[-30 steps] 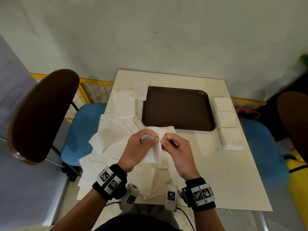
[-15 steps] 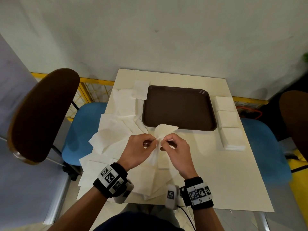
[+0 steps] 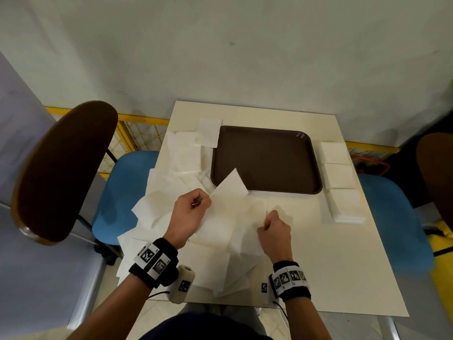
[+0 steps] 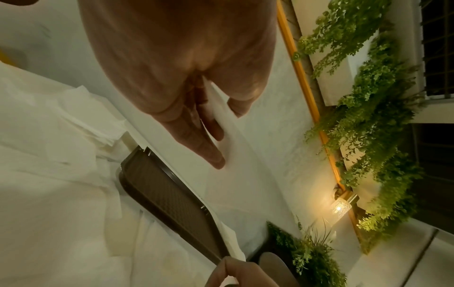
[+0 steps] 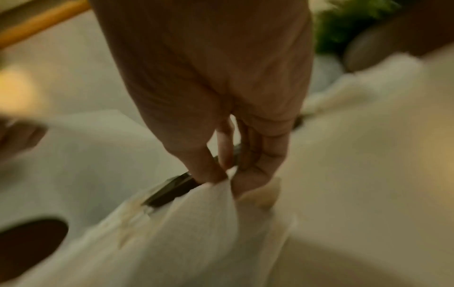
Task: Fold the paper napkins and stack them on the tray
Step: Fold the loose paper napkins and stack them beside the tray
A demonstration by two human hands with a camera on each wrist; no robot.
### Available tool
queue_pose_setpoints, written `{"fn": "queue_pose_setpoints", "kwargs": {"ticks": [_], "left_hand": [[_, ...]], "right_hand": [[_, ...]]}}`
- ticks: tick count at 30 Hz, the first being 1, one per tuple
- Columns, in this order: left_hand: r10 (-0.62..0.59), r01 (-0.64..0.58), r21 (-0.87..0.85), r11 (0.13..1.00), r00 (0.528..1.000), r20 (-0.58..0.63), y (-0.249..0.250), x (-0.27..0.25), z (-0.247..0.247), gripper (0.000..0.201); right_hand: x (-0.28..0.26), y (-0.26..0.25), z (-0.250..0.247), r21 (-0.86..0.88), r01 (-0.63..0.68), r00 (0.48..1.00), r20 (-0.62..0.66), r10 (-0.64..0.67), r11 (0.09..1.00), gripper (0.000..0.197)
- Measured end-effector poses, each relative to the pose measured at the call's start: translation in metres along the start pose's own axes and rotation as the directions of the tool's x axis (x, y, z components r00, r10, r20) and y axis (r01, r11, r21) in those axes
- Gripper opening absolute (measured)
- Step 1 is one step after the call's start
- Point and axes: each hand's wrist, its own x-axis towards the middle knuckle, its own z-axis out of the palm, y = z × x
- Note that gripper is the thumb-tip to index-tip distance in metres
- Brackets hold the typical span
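Both hands hold one white paper napkin [image 3: 235,212] stretched between them above the near half of the cream table [image 3: 343,266]: the left hand [image 3: 188,214] pinches its left edge between thumb and curled fingers, and the right hand [image 3: 274,231] pinches its right edge, thumb against fingertips [image 5: 211,174], as the right wrist view shows despite blur. A loose corner of the napkin rises past the left hand and overlaps the near left corner of the brown tray [image 3: 267,133]. The tray lies flat at the far middle of the table, and nothing rests inside it apart from that overhanging corner; whether the corner touches the tray cannot be told. To the left of the tray and under both hands spreads a heap of unfolded napkins [image 3: 157,212], some overlapping and some hanging over the table's left edge; one small square napkin [image 3: 208,131] lies at the tray's far left corner, touching or just overlapping its rim. Right of the tray, three stacks of folded napkins [image 3: 339,175] sit in a row running front to back, just beside the tray but apart from it. A blue chair with a dark wooden back [image 3: 66,168] stands left of the table, another blue seat [image 3: 392,217] right of it
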Motion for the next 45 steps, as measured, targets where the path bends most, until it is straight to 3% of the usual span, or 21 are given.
{"fn": "queue_pose_setpoints", "kwargs": {"ticks": [3, 5, 6, 7, 8, 10, 12, 14, 16, 19, 20, 22, 25, 28, 32, 38, 45], "left_hand": [[0.005, -0.004, -0.048, 0.999, 1.0, 0.012, -0.001, -0.001, 0.002, 0.033], [0.024, -0.023, -0.044, 0.999, 1.0, 0.015, -0.003, 0.001, 0.004, 0.029], [0.033, -0.033, -0.04, 0.999, 0.999, 0.017, -0.004, 0.002, 0.005, 0.026], [0.044, -0.043, -0.034, 0.998, 0.999, 0.019, -0.004, 0.003, 0.006, 0.024], [0.052, -0.052, -0.024, 0.998, 0.998, 0.019, -0.005, 0.004, 0.007, 0.021], [0.08, -0.08, 0.008, 0.997, 0.997, 0.01, -0.007, 0.006, 0.006, 0.015], [0.122, -0.122, 0.009, 0.992, 0.993, -0.002, -0.007, 0.007, 0.004, 0.009], [0.136, -0.136, -0.037, 0.99, 0.991, 0.012, -0.006, 0.008, 0.0, 0.027], [0.188, -0.189, 0.004, 0.982, 0.98, 0.064, -0.006, 0.011, -0.005, 0.051], [0.332, -0.375, 0.255, 0.891, 0.923, 0.196, -0.008, 0.018, -0.012, 0.083], [0.363, -0.424, 0.281, 0.861, 0.899, 0.244, -0.007, 0.02, -0.013, 0.083], [0.391, -0.46, 0.22, 0.86, 0.871, 0.296, -0.004, 0.022, -0.01, 0.064], [0.293, -0.334, 0.112, 0.936, 0.915, 0.278, 0.007, 0.021, -0.005, 0.034], [0.111, -0.1, -0.052, 0.994, 0.948, 0.297, 0.017, 0.014, 0.0, 0.032], [-0.062, 0.132, -0.193, 0.972, 0.942, 0.33, 0.023, 0.007, 0.004, 0.032], [-0.064, 0.139, -0.199, 0.97, 0.937, 0.343, 0.024, 0.005, 0.004, 0.031], [-0.088, 0.159, -0.19, 0.969, 0.936, 0.34, 0.027, 0.006, 0.002, 0.033]], "right_hand": [[-0.006, -0.009, 0.002, 0.01, 0.128, 0.988, -0.093, -0.127, 0.992, 0.007], [-0.012, -0.034, -0.006, 0.282, 0.062, 0.995, 0.062, -0.083, 0.958, 0.035], [-0.016, -0.049, -0.012, 0.459, -0.08, 0.975, 0.221, -0.026, 0.885, 0.047], [-0.02, -0.061, -0.016, 0.589, -0.23, 0.929, 0.37, -0.005, 0.775, 0.05], [-0.021, -0.069, -0.017, 0.674, -0.317, 0.898, 0.441, -0.019, 0.667, 0.045], [-0.02, -0.075, -0.018, 0.772, -0.298, 0.924, 0.381, -0.034, 0.561, 0.037], [-0.018, -0.076, -0.023, 0.799, -0.14, 0.971, 0.226, -0.075, 0.585, 0.046], [-0.017, -0.08, -0.032, 0.772, 0.005, 0.977, 0.132, -0.168, 0.636, 0.049], [-0.018, -0.086, -0.046, 0.757, 0.07, 0.961, 0.125, -0.249, 0.649, 0.043], [-0.018, -0.093, -0.063, 0.743, 0.117, 0.927, 0.156, -0.34, 0.659, 0.025], [-0.018, -0.096, -0.067, 0.741, 0.132, 0.915, 0.164, -0.368, 0.659, 0.019], [-0.017, -0.1, -0.073, 0.755, 0.134, 0.905, 0.17, -0.39, 0.642, 0.01], [-0.012, -0.103, -0.078, 0.74, 0.141, 0.915, 0.156, -0.372, 0.657, 0.015], [-0.008, -0.102, -0.079, 0.7, 0.177, 0.927, 0.117, -0.355, 0.692, 0.027], [-0.006, -0.098, -0.072, 0.538, 0.293, 0.937, 0.003, -0.35, 0.791, 0.026], [-0.006, -0.093, -0.061, 0.499, 0.327, 0.942, -0.105, -0.319, 0.803, 0.023], [-0.007, -0.094, -0.051, 0.618, 0.253, 0.964, -0.09, -0.252, 0.744, 0.023]]}}
